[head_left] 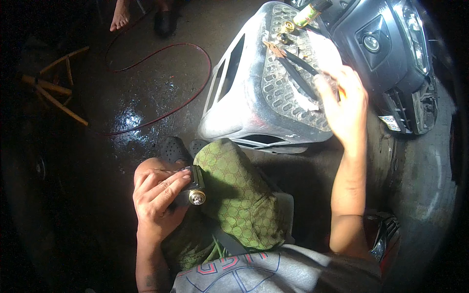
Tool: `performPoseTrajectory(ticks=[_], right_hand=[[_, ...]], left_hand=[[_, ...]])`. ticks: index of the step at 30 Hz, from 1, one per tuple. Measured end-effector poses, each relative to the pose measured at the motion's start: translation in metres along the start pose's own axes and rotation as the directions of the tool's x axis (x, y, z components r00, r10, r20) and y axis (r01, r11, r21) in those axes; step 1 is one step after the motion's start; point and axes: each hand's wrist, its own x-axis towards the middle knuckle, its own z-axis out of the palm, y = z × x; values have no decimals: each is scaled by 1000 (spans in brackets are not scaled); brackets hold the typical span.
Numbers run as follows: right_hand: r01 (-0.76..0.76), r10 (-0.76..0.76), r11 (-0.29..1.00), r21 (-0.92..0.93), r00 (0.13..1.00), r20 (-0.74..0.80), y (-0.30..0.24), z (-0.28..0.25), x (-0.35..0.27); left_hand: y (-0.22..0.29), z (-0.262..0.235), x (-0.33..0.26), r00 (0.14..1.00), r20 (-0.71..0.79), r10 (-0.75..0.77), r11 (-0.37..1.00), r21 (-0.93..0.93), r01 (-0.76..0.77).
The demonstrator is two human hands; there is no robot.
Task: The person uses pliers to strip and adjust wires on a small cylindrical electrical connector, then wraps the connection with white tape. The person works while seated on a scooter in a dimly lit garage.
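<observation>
My left hand (159, 198) is wrapped round a small black box-shaped device (195, 178) above my knee. A gold-rimmed round fitting (197, 197) on that device faces me. Over the right side of a worn plastic stool (254, 105), my right hand (347, 105) has its thumb and fingers apart. Its thumb is close to the black handles of the cutting pliers (293, 68), which lie on the patterned stool top. Something small and yellow shows partly behind the right hand; its kind is hidden.
Small brass-coloured round parts (288, 27) and a green bottle with a black cap (310, 13) are at the stool's far end. A dark car bumper (376, 49) stands at the right. A red hose (207, 63) curves across the wet floor. Another person's bare foot (119, 17) is far left.
</observation>
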Motion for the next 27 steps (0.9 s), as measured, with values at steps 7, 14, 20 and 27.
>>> performPoseTrajectory(ticks=[7, 14, 20, 27], right_hand=[[143, -134, 990, -8, 945, 298, 15, 3, 34], [-162, 141, 987, -3, 848, 511, 18, 6, 52], [-182, 66, 955, 233, 900, 432, 37, 4, 66], [-348, 265, 844, 408, 932, 248, 35, -35, 52]], left_hand=[[0, -2, 4, 1000, 9, 22, 1000, 6, -22], [-5, -2, -8, 1000, 13, 25, 998, -55, -24], [-7, 0, -6, 996, -49, 80, 995, -60, -83], [2, -6, -3, 1000, 24, 15, 1000, 9, -16]])
